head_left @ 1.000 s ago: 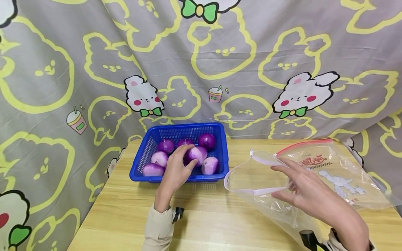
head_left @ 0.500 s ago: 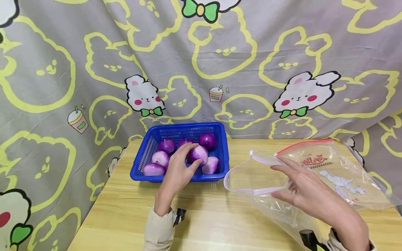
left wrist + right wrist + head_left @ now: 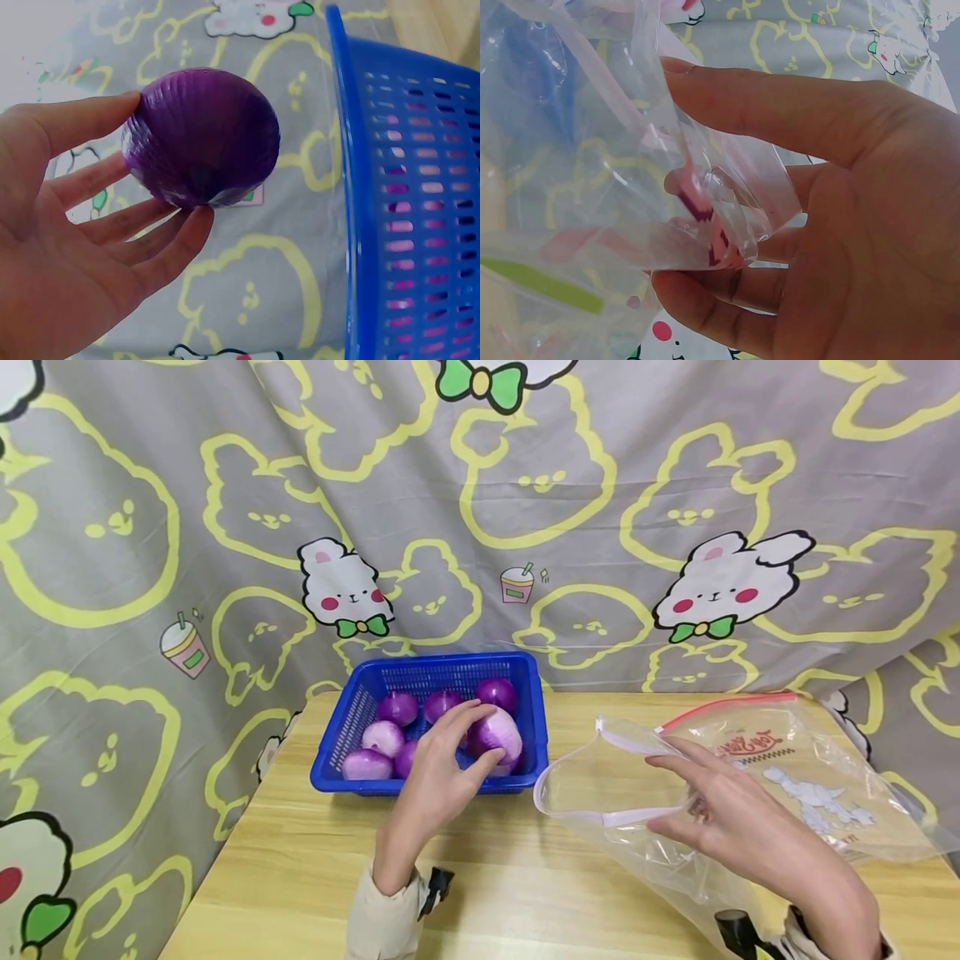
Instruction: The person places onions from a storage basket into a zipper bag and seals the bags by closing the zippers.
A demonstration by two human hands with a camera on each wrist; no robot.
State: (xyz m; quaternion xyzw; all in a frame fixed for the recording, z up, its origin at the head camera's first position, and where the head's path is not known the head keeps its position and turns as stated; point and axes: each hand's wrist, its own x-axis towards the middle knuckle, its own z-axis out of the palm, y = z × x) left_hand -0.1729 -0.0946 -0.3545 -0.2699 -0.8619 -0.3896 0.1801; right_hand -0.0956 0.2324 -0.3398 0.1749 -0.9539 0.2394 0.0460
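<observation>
In the head view my left hand holds a purple onion over the right part of the blue basket. The left wrist view shows that onion between thumb and curled fingertips, clear of the basket wall. Several other purple onions lie in the basket. To its right, my right hand holds a clear zip bag by its rim, and the bag's mouth gapes toward the basket. Close up in the right wrist view, fingers and thumb surround the bunched plastic edge.
Flat on the right of the wooden table lies another clear bag with a red zip strip and a dinosaur print. A grey patterned curtain hangs behind and at the sides.
My left hand has lifted the onion from among the others and carried it a little to the right. The right hand and its bag have stayed in place.
</observation>
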